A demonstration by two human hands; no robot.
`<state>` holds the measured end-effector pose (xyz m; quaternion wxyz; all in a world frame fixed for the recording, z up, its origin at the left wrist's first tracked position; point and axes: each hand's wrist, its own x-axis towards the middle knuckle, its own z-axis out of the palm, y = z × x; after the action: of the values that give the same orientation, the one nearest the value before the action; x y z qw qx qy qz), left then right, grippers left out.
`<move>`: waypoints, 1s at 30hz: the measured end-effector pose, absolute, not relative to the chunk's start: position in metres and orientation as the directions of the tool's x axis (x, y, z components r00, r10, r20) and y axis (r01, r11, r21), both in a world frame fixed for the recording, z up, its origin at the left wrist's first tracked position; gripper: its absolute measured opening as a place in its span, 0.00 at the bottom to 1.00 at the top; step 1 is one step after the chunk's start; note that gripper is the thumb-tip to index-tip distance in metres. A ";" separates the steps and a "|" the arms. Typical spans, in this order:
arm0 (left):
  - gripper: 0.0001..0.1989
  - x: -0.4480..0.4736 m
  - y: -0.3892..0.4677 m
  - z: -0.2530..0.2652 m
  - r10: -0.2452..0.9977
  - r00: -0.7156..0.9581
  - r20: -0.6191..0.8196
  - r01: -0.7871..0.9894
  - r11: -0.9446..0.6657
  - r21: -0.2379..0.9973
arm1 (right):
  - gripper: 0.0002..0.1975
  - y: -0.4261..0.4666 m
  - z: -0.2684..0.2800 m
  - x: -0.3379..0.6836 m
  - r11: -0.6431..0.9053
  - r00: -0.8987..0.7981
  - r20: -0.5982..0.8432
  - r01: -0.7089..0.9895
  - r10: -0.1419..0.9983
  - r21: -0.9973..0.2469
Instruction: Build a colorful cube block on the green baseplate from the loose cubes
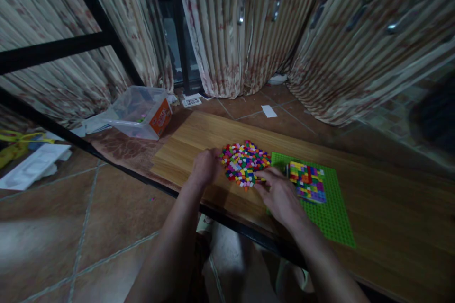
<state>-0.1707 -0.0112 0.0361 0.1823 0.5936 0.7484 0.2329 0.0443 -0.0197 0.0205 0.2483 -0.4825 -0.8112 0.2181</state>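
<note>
A heap of small loose toy bricks (245, 158) in many colours lies on the wooden tabletop. At the heap's left edge is my left hand (206, 166), its fingers curled in and their tips touching or close to the bricks; whatever they hold is hidden. My right hand (280, 195) reaches in from the right, thumb and forefinger apart against the heap's right edge. Just beyond that hand a green baseplate (337, 208) rests on the table, partly covered by my wrist. A thick block of multicoloured bricks (308, 181) sits on the baseplate.
A clear plastic bin (137, 113) with an orange label stands at the table's far left, some bricks inside. The wooden table (391, 203) has a dark front edge. Behind it hang striped curtains (220, 42). A white paper (269, 111) lies on the tiled floor.
</note>
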 end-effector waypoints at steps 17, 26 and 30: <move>0.13 -0.156 -0.017 0.042 0.996 0.008 -0.083 0.847 0.038 0.530 | 0.10 -0.015 0.009 0.023 0.471 -0.355 0.310 0.703 0.882 -0.533; 0.10 -0.158 -0.019 0.041 0.997 0.030 -0.073 0.801 0.020 0.599 | 0.11 -0.016 0.007 -0.005 0.492 -0.415 0.264 0.728 0.871 -0.478; 0.09 -0.160 -0.020 0.039 0.998 -0.002 -0.068 0.779 0.045 0.626 | 0.11 -0.014 0.008 -0.002 0.473 -0.401 0.252 0.748 0.881 -0.465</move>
<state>-0.1598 -0.0196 0.0386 0.2575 0.6577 0.6752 0.2125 -0.0021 -0.0141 0.0083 0.2368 -0.4936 -0.8250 0.1402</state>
